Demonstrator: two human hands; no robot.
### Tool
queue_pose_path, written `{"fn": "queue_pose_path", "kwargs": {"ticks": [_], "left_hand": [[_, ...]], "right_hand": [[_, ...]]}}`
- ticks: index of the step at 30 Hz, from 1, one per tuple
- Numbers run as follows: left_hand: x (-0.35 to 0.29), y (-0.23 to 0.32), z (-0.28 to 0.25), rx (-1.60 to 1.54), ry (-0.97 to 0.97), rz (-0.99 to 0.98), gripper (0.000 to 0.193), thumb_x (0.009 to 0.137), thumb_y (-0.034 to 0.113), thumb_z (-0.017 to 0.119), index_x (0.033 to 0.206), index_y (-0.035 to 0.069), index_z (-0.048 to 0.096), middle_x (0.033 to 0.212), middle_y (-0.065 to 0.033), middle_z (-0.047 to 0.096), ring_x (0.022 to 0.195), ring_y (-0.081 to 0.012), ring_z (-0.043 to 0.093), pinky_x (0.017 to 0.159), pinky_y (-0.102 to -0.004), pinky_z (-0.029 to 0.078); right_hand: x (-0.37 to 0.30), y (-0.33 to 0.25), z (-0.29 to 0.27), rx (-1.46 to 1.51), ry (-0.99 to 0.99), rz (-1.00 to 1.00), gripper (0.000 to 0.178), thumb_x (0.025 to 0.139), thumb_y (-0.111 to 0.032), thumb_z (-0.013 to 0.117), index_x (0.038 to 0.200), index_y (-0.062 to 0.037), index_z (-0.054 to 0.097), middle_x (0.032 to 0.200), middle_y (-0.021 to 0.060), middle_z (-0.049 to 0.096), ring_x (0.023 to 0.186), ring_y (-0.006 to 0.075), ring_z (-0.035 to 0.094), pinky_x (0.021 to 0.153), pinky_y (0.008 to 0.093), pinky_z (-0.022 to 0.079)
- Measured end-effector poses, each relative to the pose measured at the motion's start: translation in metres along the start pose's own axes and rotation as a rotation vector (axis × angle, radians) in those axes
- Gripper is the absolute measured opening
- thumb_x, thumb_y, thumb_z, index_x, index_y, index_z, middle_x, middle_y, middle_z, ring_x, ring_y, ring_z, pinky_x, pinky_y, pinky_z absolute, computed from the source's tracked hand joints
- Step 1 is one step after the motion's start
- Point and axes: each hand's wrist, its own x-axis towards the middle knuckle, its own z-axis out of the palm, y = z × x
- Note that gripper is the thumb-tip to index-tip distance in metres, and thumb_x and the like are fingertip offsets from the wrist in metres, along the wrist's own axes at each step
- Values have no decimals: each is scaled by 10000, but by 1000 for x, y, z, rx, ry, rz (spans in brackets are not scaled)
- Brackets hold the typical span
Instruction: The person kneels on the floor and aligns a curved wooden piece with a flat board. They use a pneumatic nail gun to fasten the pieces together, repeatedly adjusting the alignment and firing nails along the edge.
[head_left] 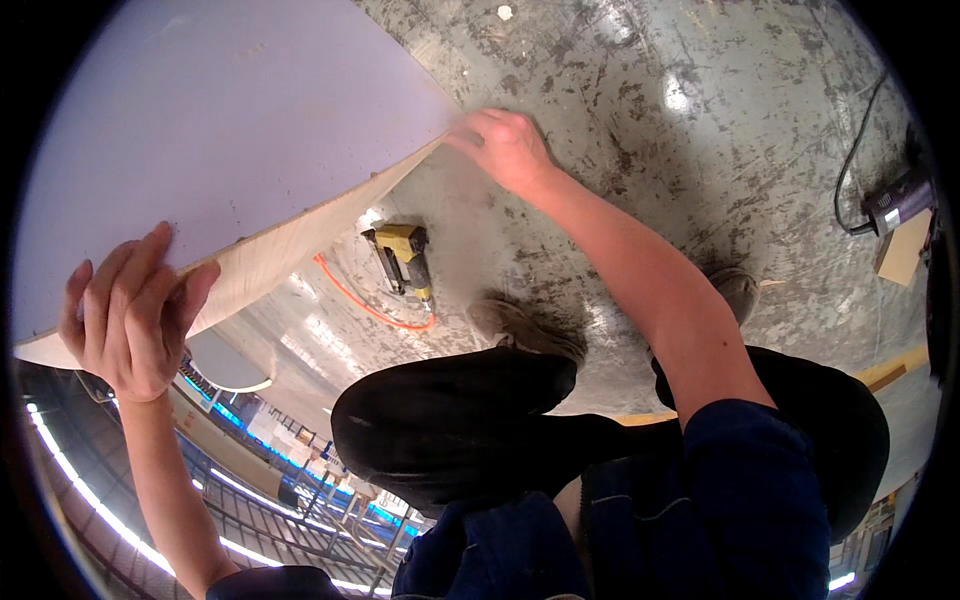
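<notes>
A large wooden panel point(230, 110) with a flat lilac face and a pale wood side fills the upper left. My left hand point(135, 310) lies over its near edge, fingers spread on the lilac face and thumb close to the rim. At the panel's right corner, my right hand point(505, 148) has its fingers closed on the edge; the fingertips are slightly blurred. Between my arms, a yellow and black nail gun point(400, 255) rests on the floor, apart from both hands. An orange air hose point(365, 305) curves from it toward the panel.
Scuffed grey floor point(640, 130) surrounds my shoes point(525, 330). Far right, a dark corded power tool point(900, 200) lies beside a small wood block point(905, 248). Its black cable point(848, 165) loops nearby. Metal racks point(340, 510) show at lower left.
</notes>
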Motion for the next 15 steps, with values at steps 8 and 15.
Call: {"fn": "queue_pose_path", "kwargs": {"ticks": [8, 15], "left_hand": [[-2, 7, -1, 55, 3, -35, 323, 799, 416, 843, 780, 190, 613, 946, 49, 774, 901, -125, 724, 1048, -345, 456], [-4, 35, 22, 143, 136, -177, 292, 777, 342, 865, 933, 178, 682, 1063, 53, 763, 1000, -117, 702, 1057, -342, 444]], "right_hand": [[-4, -4, 6, 23, 6, 18, 143, 826, -159, 792, 920, -58, 752, 882, 113, 733, 749, 306, 695, 687, 380, 577], [-5, -1, 5, -129, -24, -6, 163, 864, -230, 758, 945, -88, 775, 843, 115, 731, 748, 311, 699, 686, 395, 575]]}}
